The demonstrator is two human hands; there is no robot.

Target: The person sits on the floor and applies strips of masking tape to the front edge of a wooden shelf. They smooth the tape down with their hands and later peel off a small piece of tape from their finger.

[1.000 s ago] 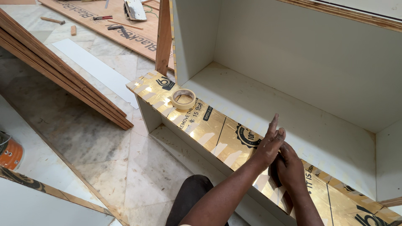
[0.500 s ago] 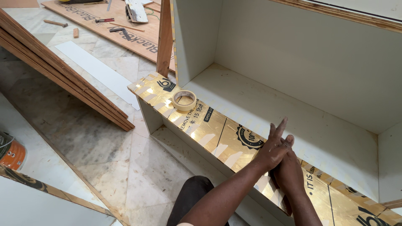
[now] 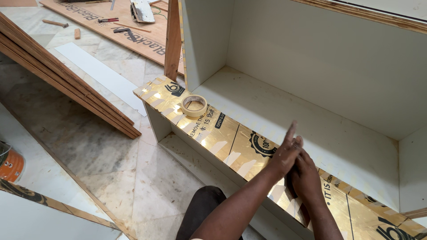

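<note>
While the big white open-fronted wooden cabinet (image 3: 311, 80) lies on the marble floor, its long panel edge covered in shiny gold protective film (image 3: 231, 140) carries both hands. The left hand (image 3: 284, 155) presses there, fingers straight, touching the right hand (image 3: 307, 180), fingers flat. A small beige masking-tape roll (image 3: 194, 106) sits well apart.

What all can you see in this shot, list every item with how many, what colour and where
Gold film strip: one, shiny gold, on the cabinet's front edge, held by pale tape pieces.
Tape roll: one, beige, on the strip's left part.
Cabinet: one, cream inside, open, right.
Wood boards: stack, brown, on the floor, left.
White strip: one, on the floor beside the boards.
Plywood sheet: one, tan, top, with tools on it.
Can: one, orange, left edge.
Left hand: pressing on the strip.
Right hand: beside it, on the strip.
</note>
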